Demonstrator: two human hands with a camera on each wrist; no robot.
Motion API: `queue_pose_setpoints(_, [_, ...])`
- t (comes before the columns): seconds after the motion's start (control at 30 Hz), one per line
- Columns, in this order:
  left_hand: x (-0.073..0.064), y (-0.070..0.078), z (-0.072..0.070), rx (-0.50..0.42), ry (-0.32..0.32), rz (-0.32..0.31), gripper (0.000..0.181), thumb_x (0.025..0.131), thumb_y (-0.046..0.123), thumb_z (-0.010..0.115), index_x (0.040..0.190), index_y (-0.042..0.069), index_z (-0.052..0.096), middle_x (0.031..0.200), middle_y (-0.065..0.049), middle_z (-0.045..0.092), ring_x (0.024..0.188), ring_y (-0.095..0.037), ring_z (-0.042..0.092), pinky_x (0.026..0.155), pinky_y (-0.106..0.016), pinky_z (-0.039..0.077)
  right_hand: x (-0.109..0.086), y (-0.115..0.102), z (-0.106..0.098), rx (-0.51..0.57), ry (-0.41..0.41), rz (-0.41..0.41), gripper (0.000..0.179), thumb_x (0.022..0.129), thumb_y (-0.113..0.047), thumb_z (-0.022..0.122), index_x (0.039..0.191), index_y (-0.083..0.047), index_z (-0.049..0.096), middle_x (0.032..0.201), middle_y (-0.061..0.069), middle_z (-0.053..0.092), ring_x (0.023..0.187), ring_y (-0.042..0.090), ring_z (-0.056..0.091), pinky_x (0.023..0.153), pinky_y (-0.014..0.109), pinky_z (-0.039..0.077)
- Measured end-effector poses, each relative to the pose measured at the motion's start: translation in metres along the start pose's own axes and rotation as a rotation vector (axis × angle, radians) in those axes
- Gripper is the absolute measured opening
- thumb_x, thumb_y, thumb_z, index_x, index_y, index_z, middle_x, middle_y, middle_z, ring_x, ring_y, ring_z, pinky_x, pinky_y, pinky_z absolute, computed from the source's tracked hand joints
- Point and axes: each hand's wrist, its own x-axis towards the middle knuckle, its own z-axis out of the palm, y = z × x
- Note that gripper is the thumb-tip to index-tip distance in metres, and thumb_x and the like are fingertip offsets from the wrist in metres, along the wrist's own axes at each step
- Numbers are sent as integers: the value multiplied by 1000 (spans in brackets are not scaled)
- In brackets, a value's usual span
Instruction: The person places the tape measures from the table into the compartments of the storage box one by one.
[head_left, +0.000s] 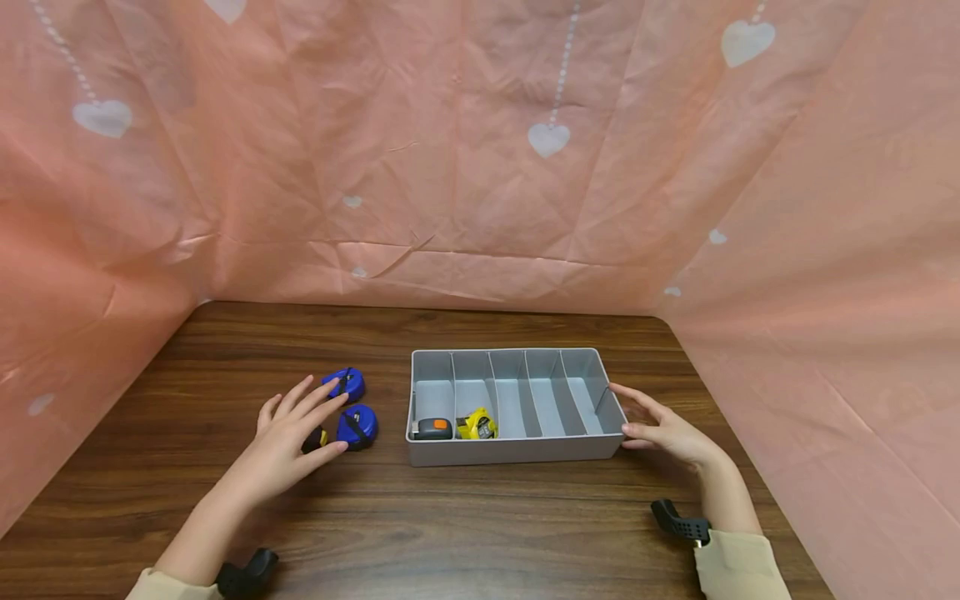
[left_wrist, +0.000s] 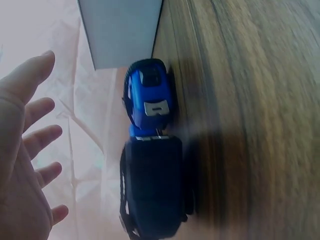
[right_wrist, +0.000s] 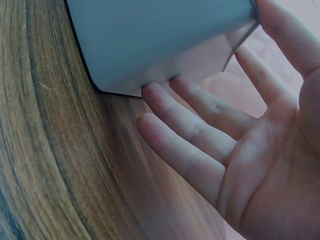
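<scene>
Fingers spread, my left hand (head_left: 292, 433) hovers over a group of tape measures left of the grey divided tray (head_left: 517, 452). Two are blue: one farther back (head_left: 354, 383), the other nearer (head_left: 361, 427). A black and yellow tape measure (head_left: 318, 439) is partly hidden under that hand; the left wrist view shows a dark tape measure (left_wrist: 154, 192) in front of a blue one (left_wrist: 150, 95), with the palm apart from both. My right hand (head_left: 671, 433) touches the tray's right end with extended fingertips. Inside the tray lie a dark grey tape measure with an orange button (head_left: 432, 428) and a yellow one (head_left: 477, 424).
Thin dividers (head_left: 491, 392) split the tray into several compartments, the two leftmost holding tape measures at the near side. Wood-grain table (head_left: 480, 517) lies beneath. A pink cloth with white hearts (head_left: 465, 167) encloses the back and sides.
</scene>
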Motion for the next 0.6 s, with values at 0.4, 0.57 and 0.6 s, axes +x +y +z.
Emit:
queue_pose_setpoints(0.4, [-8,-16,-2,-34,-16,-30,75,80,39,77,144,17,44,153,-6,31,142,-34,14,98,-71,4,0,-1,0,0,-2,-5,66,95,-2,55,151,-4,21,143,38,23,119,42,45,86,47,49])
queue_pose_setpoints(0.57, [-9,-23,-2,-23,-34,-57,79,76,35,81,144,17,45,151,-10,33,140,-36,17,96,-71,8,0,-1,0,-4,-1,-2,66,95,-1,54,151,-3,20,143,38,23,120,43,45,87,48,49])
queue_pose_setpoints(0.6, [-10,-24,-2,-20,-36,-62,79,76,35,81,143,16,45,151,-10,34,139,-37,18,96,-71,9,0,-1,0,-5,-1,-2,66,95,-1,54,151,-3,20,143,38,23,120,43,45,86,48,49])
